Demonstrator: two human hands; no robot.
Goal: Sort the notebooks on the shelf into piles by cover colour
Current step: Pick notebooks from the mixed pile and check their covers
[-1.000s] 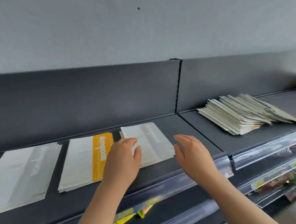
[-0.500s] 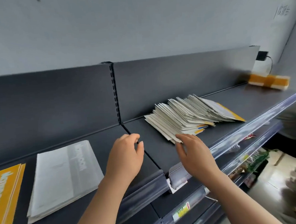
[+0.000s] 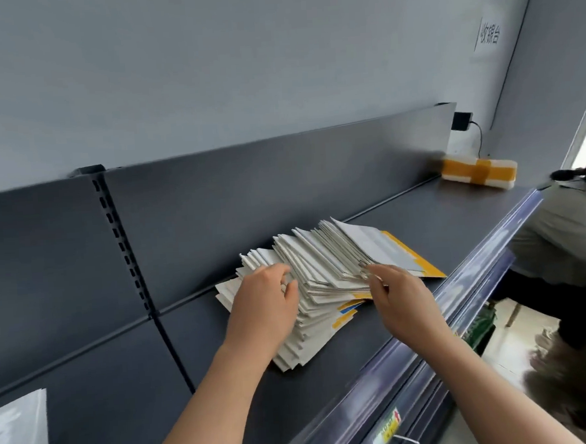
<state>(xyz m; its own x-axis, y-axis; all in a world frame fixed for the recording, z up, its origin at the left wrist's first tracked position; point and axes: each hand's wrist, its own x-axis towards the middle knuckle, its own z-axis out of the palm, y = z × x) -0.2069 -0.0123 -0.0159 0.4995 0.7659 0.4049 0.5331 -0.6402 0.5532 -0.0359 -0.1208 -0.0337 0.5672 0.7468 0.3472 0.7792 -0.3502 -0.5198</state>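
Note:
A fanned stack of notebooks [image 3: 325, 271] lies on the dark grey shelf [image 3: 456, 218], mostly white-grey covers with some yellow and blue edges showing. A yellow-edged one [image 3: 414, 259] pokes out at the stack's right. My left hand [image 3: 266, 306] is at the stack's left part, its fingers and thumb curled onto the upper edges of some notebooks. My right hand [image 3: 402, 301] reaches the stack's right side, fingertips touching the edges of the top notebooks.
A corner of a grey-white notebook pile [image 3: 16, 437] shows at the bottom left. A white package taped in yellow [image 3: 477, 172] and a black plug [image 3: 462, 121] sit at the shelf's far right end. Beyond the shelf's clear front rail [image 3: 429, 344] stands another person [image 3: 560, 239].
The view has swung right from the sorted piles to the unsorted stack. Both hands moved onto it: the left now curls onto its left part, the right touches its right side.

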